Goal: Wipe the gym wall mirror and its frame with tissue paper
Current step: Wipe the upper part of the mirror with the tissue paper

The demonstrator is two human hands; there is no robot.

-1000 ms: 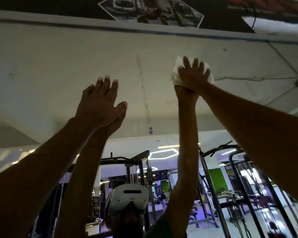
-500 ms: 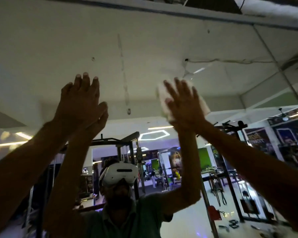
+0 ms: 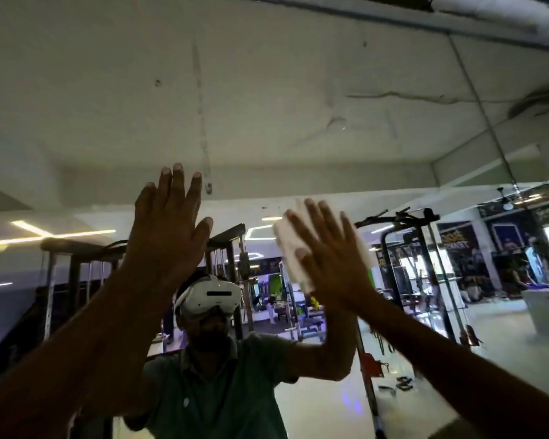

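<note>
Flat hands (image 3: 167, 236) (image 3: 328, 261) before reflected gym racks (image 3: 403, 248).

You're in a gym: the mirror (image 3: 298, 122) reflects cable racks (image 3: 406, 267), weight benches (image 3: 308, 327), wall posters (image 3: 460, 245), strip lights (image 3: 54, 236) and a hexagon ceiling light (image 3: 260, 231) over an open floor (image 3: 330, 403).

Most of the tissue paper (image 3: 287, 248) is hidden behind the right hand (image 3: 327, 261); its edges are blurred. Both forearms are cut off at the bottom edge. Mirror frame (image 3: 457, 26) is only partly in view.
</note>
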